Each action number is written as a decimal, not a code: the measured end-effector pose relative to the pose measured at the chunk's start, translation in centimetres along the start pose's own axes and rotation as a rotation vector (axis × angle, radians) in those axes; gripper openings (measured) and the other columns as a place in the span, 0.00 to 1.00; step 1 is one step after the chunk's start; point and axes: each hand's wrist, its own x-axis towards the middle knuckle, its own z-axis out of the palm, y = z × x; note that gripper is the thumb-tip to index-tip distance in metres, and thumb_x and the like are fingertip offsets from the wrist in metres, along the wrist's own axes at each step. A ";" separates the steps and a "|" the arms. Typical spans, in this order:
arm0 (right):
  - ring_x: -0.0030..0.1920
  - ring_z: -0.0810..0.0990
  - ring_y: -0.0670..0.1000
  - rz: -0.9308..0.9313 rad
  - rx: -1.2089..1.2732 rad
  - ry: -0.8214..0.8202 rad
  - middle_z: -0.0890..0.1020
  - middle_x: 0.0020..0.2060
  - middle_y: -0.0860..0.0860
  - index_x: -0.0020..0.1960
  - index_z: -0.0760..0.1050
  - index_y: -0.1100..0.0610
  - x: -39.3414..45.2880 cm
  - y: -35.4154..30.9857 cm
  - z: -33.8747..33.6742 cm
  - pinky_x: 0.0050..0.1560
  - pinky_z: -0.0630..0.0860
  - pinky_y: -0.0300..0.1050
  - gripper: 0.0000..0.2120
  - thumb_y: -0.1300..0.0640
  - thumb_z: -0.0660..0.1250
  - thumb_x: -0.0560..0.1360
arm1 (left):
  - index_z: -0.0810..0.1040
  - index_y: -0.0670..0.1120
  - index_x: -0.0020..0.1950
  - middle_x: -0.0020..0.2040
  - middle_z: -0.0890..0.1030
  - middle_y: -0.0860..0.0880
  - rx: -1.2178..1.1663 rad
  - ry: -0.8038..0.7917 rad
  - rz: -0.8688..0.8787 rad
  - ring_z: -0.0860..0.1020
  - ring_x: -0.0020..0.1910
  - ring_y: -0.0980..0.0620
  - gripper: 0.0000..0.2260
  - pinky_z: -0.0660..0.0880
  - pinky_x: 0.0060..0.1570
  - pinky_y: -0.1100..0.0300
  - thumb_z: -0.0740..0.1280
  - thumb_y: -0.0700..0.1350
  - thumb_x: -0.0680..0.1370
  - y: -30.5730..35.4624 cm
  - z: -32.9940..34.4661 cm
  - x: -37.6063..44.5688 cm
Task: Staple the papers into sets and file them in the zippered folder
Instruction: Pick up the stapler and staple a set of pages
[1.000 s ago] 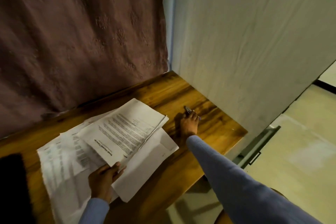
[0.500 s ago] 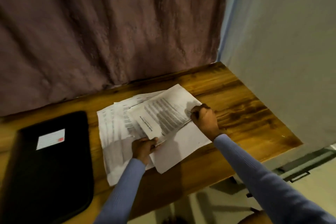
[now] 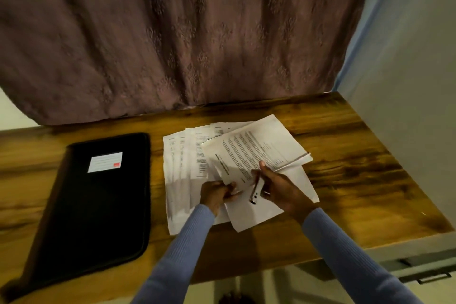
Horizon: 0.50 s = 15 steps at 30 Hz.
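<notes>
Black zippered fabric folder (image 3: 98,202) lies flat at the wooden surface's (image 3: 357,180) left; left hand (image 3: 216,194) pinches the printed white paper set's (image 3: 256,153) near corner, right hand (image 3: 281,186) grips a small white stapler (image 3: 256,189) just beside it.

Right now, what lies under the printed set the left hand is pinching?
Under the printed set lie fanned sheets and a blank sheet on the table. Anything beneath these is covered. The left hand pinches its corner.
</notes>
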 end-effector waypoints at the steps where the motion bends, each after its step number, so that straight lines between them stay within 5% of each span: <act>1: 0.42 0.81 0.51 0.047 -0.092 -0.016 0.82 0.38 0.53 0.51 0.79 0.58 0.0 0.4 0.0 0.43 0.76 0.47 0.23 0.40 0.68 0.67 | 0.77 0.29 0.53 0.42 0.81 0.38 0.005 -0.008 -0.007 0.81 0.34 0.47 0.10 0.80 0.29 0.60 0.68 0.29 0.72 -0.1 -0.1 0.1; 5: 0.30 0.76 0.48 0.207 -0.165 -0.057 0.81 0.35 0.54 0.47 0.75 0.60 -0.5 1.3 0.6 0.31 0.75 0.40 0.26 0.38 0.68 0.65 | 0.78 0.31 0.52 0.42 0.81 0.40 0.063 -0.008 0.005 0.81 0.35 0.47 0.09 0.80 0.30 0.60 0.69 0.30 0.72 -0.1 -0.4 0.2; 10: 0.31 0.74 0.46 0.270 -0.190 -0.079 0.82 0.40 0.52 0.55 0.75 0.61 -0.8 2.1 0.2 0.29 0.71 0.36 0.31 0.36 0.65 0.65 | 0.80 0.36 0.45 0.43 0.81 0.38 0.072 0.003 0.018 0.79 0.39 0.44 0.04 0.81 0.31 0.58 0.70 0.32 0.72 0.0 -1.0 0.4; 15: 0.29 0.73 0.46 0.298 -0.214 -0.027 0.83 0.36 0.52 0.47 0.74 0.58 -1.1 2.3 0.9 0.27 0.70 0.37 0.22 0.38 0.65 0.70 | 0.80 0.34 0.53 0.46 0.82 0.40 0.090 -0.007 0.046 0.80 0.38 0.47 0.11 0.81 0.32 0.59 0.71 0.32 0.72 0.3 -0.9 0.3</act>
